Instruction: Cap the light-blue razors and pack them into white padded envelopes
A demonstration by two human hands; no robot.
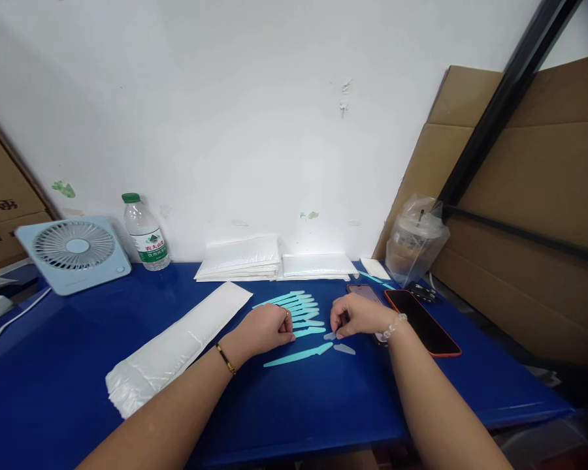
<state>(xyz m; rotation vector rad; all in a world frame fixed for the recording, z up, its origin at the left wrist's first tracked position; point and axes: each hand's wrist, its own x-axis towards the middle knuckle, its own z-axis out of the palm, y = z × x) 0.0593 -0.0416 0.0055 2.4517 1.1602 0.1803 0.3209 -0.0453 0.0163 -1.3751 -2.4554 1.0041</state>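
Note:
Several turquoise plastic sticks (298, 305) lie in a row on the blue table (78, 365). One more turquoise stick (294, 356) lies apart, nearer to me. My left hand (267, 328) rests curled on the table, its fingertips pressed on the end of a stick in the row. My right hand (355, 315) is curled, its fingertips pinching a small clear cap (330, 335) at that stick's tip. A second clear cap (344, 349) lies loose just in front of the right hand.
A long white padded pouch (176, 346) lies left of my left arm. Stacks of white pouches (240, 259) sit by the wall. Two phones (421, 320) lie right of my right hand. A fan (73, 251), a water bottle (146, 234) and a bagged cup (414, 238) stand at the back.

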